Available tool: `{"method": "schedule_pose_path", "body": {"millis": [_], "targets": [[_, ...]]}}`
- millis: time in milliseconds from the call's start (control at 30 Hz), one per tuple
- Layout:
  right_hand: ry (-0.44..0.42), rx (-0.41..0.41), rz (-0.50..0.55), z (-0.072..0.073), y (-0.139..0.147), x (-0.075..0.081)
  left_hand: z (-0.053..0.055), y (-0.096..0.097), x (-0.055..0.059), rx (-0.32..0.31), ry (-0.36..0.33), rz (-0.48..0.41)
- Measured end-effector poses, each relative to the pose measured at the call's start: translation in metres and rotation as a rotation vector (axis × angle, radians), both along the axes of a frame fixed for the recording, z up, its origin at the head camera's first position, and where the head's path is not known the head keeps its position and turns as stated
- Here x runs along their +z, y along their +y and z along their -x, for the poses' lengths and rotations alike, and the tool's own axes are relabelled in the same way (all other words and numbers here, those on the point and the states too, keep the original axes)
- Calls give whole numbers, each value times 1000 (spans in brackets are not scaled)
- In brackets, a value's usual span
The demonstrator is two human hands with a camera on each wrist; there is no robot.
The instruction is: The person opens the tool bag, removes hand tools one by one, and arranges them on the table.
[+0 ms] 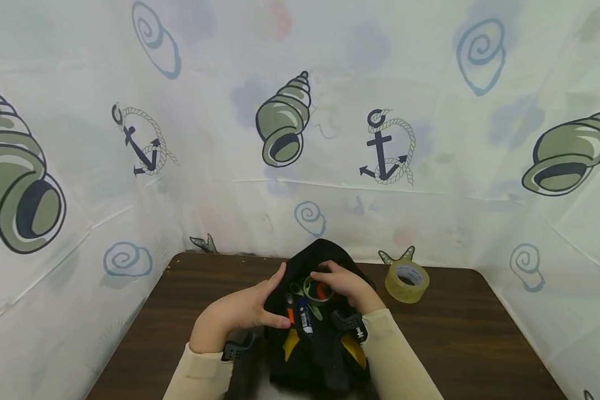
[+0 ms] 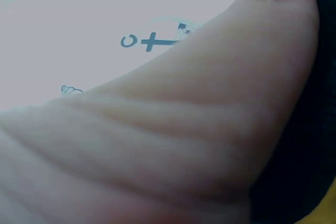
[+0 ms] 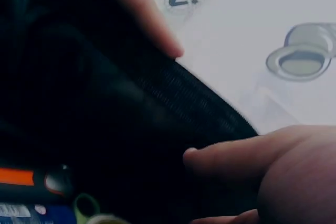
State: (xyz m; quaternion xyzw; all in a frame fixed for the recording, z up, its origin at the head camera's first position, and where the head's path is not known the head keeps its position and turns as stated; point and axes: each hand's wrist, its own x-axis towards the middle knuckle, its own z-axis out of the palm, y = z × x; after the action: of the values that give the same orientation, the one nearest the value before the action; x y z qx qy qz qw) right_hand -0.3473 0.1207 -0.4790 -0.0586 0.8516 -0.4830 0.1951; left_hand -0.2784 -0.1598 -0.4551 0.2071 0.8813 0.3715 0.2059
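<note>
A black zippered bag (image 1: 305, 355) stands on the table with its mouth toward me. Inside it are scissors with green handles (image 1: 316, 312), a blue-and-white tube (image 1: 304, 315), an orange-and-black tool (image 1: 290, 311) and a ring with a pale greenish rim (image 1: 307, 284). My left hand (image 1: 245, 308) lies along the bag's left side, thumb across the front, index finger straight up by the edge. From the right, my right hand (image 1: 347, 286) reaches over the opening; in the right wrist view its fingers (image 3: 231, 156) extend over the dark lining. The left wrist view shows mostly palm.
A roll of yellowish packing tape (image 1: 407, 281) sits on the brown table (image 1: 460, 333) to the right of the bag. Behind and at both sides hangs a white curtain (image 1: 220, 139) printed with shells and anchors.
</note>
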Motion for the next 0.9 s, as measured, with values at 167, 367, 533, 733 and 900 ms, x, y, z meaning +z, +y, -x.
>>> {"method": "schedule_pose_path", "body": {"millis": [167, 367, 533, 733, 900], "targets": [[-10, 12, 10, 4, 1, -18, -1, 0, -1, 11, -11, -5], [29, 48, -2, 6, 1, -31, -1, 0, -1, 21, -14, -13], [46, 62, -65, 9, 0, -43, -2, -1, 0, 18, -9, -9], [65, 13, -63, 10, 0, -55, -1, -1, -1, 9, -6, -7], [86, -45, -92, 11, -1, -60, 0, -2, -1, 6, -13, -12]]}}
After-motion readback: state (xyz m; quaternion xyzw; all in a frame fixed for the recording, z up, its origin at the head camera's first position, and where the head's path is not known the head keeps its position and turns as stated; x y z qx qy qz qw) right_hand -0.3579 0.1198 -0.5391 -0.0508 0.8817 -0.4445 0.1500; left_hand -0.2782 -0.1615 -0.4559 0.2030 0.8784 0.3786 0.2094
